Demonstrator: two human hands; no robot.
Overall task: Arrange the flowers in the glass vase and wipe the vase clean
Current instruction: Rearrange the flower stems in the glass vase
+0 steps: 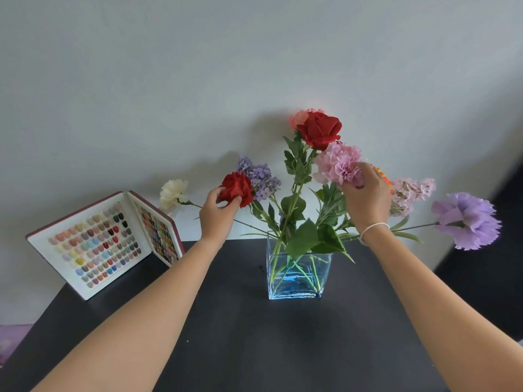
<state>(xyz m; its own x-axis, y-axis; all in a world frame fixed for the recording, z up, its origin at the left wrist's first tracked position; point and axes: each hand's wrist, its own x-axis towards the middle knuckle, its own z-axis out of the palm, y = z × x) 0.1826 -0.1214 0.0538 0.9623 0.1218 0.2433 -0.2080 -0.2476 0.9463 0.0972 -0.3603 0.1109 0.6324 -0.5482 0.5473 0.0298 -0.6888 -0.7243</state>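
While the square glass vase (297, 278) stands upright on the dark bench (240, 335), both hands work among the flowers it holds. The left hand (216, 215) pinches the lower red rose (237, 187) between thumb and fingertips, at the left side of the bunch. The right hand (365, 193) curls its fingers round the pink carnation (335, 164) near the centre; a white band (372, 229) circles that wrist. A taller red rose (319, 130) stands above the carnation, with a paler pink bloom (298, 118) partly hidden behind it. A purple cluster (259, 176) sits just beside the lower rose. A cream flower (172, 192) leans far out to the left, and a large lilac carnation (468, 219) leans far out to the right. A pale pink cluster (410, 193) shows behind the right hand. Green stems cross inside the vase, which has a blue tint. An open case of coloured nail samples (99, 244) stands propped at the bench's left rear, against the wall (198, 66).
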